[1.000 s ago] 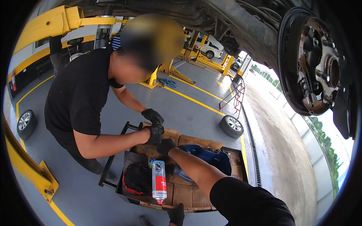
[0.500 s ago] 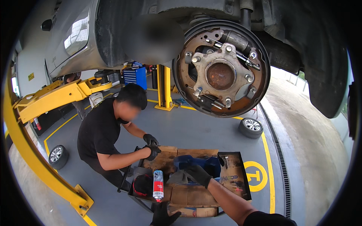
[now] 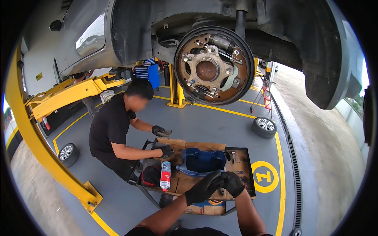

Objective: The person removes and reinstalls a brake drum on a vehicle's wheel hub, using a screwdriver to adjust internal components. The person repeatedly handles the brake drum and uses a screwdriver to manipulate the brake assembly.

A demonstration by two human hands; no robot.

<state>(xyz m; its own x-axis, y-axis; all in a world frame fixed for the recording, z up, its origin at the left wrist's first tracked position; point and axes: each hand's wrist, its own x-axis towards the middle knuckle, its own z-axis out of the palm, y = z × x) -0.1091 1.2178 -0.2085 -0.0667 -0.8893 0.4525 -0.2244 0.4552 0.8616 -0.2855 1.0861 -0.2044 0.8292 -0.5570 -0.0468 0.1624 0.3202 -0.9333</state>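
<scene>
Both my hands wear black gloves and meet above the near side of a metal cart [image 3: 252, 173] lined with cardboard. My left hand [image 3: 202, 188] has its fingers stretched toward the right one. Curled fingers of my right hand [image 3: 233, 184] touch or almost touch them; whatever lies inside is hidden. Just beyond the hands sits a cut-open blue plastic jug [image 3: 191, 172]. To its left stands a red and white spray can [image 3: 165, 177], beside a black and red bundle [image 3: 151, 175]. Above hangs an exposed drum brake assembly [image 3: 214, 65], with its hub, studs, shoes and springs showing.
Across the cart's left end stands a co-worker [image 3: 114, 126] in black gloves, one hand raised with a flat grey piece [image 3: 165, 133]. A yellow lift post [image 3: 39, 141] rises at left. Wheels [image 3: 264, 127] lie on the floor; a red stepladder [image 3: 266, 96] stands behind.
My right hand has left the jug and drawn back toward me. My left hand has come up from beside the spray can to meet it. The co-worker's hands have separated.
</scene>
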